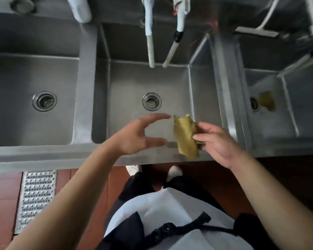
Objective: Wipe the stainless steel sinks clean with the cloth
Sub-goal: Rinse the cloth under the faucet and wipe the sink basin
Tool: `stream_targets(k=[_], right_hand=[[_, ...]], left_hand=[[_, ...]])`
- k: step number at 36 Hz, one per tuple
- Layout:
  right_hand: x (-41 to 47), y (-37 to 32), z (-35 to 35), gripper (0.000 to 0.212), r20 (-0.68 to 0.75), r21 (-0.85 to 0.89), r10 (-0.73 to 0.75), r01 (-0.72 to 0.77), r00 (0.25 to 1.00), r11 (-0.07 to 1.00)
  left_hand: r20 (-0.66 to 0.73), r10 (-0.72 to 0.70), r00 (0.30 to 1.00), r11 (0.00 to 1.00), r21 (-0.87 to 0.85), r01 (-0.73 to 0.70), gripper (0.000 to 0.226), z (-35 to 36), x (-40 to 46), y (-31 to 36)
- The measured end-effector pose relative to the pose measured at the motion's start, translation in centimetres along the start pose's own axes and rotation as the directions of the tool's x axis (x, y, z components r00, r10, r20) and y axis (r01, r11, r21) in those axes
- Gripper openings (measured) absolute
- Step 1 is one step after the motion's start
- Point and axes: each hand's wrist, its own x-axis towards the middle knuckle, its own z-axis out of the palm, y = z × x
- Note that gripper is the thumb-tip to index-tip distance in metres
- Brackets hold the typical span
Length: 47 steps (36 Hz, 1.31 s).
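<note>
The right hand [218, 141] pinched the yellow cloth [185, 137] above the front rim of the middle sink [202, 98] while the left hand [139, 134], fingers spread and empty, reached toward it; so light a pinch risked dropping the cloth.

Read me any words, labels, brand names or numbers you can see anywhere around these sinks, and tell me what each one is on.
No readable text anywhere in this view.
Middle sink, left sink and right sink: bare steel, no markings visible.
Yellow cloth in the right hand: plain, no print.
Spouts and the items at the top edge: too blurred to show any label.
</note>
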Motion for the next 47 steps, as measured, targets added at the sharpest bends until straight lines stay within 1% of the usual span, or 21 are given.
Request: stream_targets(k=[3, 5, 7, 9, 12, 15, 17, 20, 22, 23, 26, 28, 30, 33, 35, 37, 39, 41, 44, 45, 47], right_hand=[[-1.4, 0.5, -0.4, 0.038, -0.008, -0.040, -0.033, 0.033, 0.999, 0.999], [-2.2, 0.8, -0.9, 0.038, 0.012, -0.048, -0.053, 0.053, 0.999, 0.997], [-3.0, 1.1, -1.6, 0.037, 0.049, -0.031, -0.068, 0.069, 0.996, 0.997], [-3.8, 1.6, -2.7, 0.037, 0.080, 0.010, -0.071, 0.070, 0.994, 0.997], [-5.3, 3.1, -5.3, 0.038, 0.099, 0.077, -0.080, 0.073, 0.992, 0.994], [-7.3, 4.7, -9.2, 0.040, 0.155, 0.162, -0.090, 0.065, 0.984, 0.985], [-9.0, 6.1, -12.0, 0.050, 0.169, 0.150, -0.123, 0.098, 0.978, 0.984], [-10.9, 9.3, -15.5, 0.059, 0.046, -0.063, -0.195, 0.197, 0.980, 0.978], [-11.5, 12.2, -17.2, 0.046, -0.103, -0.270, -0.235, 0.200, 0.967, 0.942], [-11.7, 13.5, -18.0, 0.036, -0.178, -0.320, -0.245, 0.179, 0.953, 0.930], [-12.5, 16.2, -20.7, 0.014, -0.275, -0.339, -0.272, 0.171, 0.922, 0.925], [-13.2, 16.6, -23.0, 0.016, -0.296, -0.317, -0.295, 0.198, 0.909, 0.928], [-14.3, 16.2, -25.4, 0.023, -0.319, -0.252, -0.287, 0.211, 0.903, 0.944], [-15.6, 15.1, -28.8, 0.021, -0.289, -0.126, -0.315, 0.291, 0.904, 0.949], [-16.0, 14.0, -30.4, 0.020, -0.250, -0.129, -0.380, 0.359, 0.891, 0.925], [-16.1, 12.8, -31.5, 0.027, -0.218, -0.218, -0.461, 0.417, 0.860, 0.882], [-16.2, 11.4, -32.2, 0.038, -0.182, -0.306, -0.511, 0.445, 0.840, 0.842], [-15.9, 10.3, -32.9, 0.037, -0.140, -0.394, -0.556, 0.469, 0.820, 0.790], [-15.3, 8.9, -33.4, 0.019, -0.102, -0.530, -0.614, 0.479, 0.783, 0.699], [-15.0, 8.4, -33.4, 0.021, -0.080, -0.567, -0.632, 0.487, 0.771, 0.665], [-14.4, 7.4, -33.2, 0.025, -0.014, -0.609, -0.646, 0.506, 0.764, 0.611]], left_hand=[[0.083, 0.092, 0.992, 0.987, 0.123, -0.102, 0.081, 1.5, 2.1, 3.6], [0.098, 0.140, 0.985, 0.964, 0.215, -0.159, 0.083, 2.8, 2.9, 5.4], [0.096, 0.204, 0.974, 0.929, 0.294, -0.223, 0.074, 4.1, 3.3, 6.6], [0.101, 0.250, 0.963, 0.893, 0.360, -0.270, 0.057, 5.6, 3.5, 7.6], [0.095, 0.230, 0.969, 0.880, 0.404, -0.248, 0.036, 8.2, 3.8, 8.7], [0.067, 0.191, 0.979, 0.891, 0.407, -0.202, 0.030, 11.7, 4.4, 10.3], [0.019, 0.178, 0.984, 0.914, 0.368, -0.172, 0.027, 14.5, 4.8, 11.6], [-0.025, 0.176, 0.984, 0.924, 0.349, -0.156, 0.022, 18.6, 6.0, 13.3], [-0.020, 0.174, 0.985, 0.913, 0.379, -0.153, 0.020, 21.2, 7.0, 14.4], [-0.018, 0.162, 0.987, 0.910, 0.390, -0.142, 0.019, 22.4, 7.6, 14.7], [-0.026, 0.117, 0.993, 0.918, 0.385, -0.098, 0.020, 26.0, 9.1, 15.4], [-0.039, 0.097, 0.995, 0.924, 0.374, -0.075, 0.021, 27.7, 9.8, 15.7], [-0.046, 0.067, 0.997, 0.931, 0.363, -0.046, 0.025, 28.7, 10.3, 15.9], [-0.018, -0.002, 1.000, 0.952, 0.307, 0.008, 0.040, 30.0, 10.9, 16.1], [0.023, -0.029, 0.999, 0.951, 0.308, 0.020, 0.046, 31.1, 11.2, 16.1], [0.055, -0.043, 0.998, 0.920, 0.392, 0.018, 0.048, 32.4, 11.6, 16.1], [0.041, -0.028, 0.999, 0.902, 0.433, 0.007, 0.054, 33.7, 12.1, 16.1], [0.012, 0.011, 1.000, 0.923, 0.384, -0.015, 0.071, 34.7, 12.7, 16.4], [-0.022, 0.099, 0.995, 0.957, 0.275, -0.090, 0.109, 35.4, 13.9, 17.3], [-0.034, 0.119, 0.992, 0.959, 0.265, -0.105, 0.115, 35.5, 14.3, 17.5], [-0.073, 0.107, 0.992, 0.968, 0.237, -0.087, 0.111, 35.5, 15.1, 18.0]])
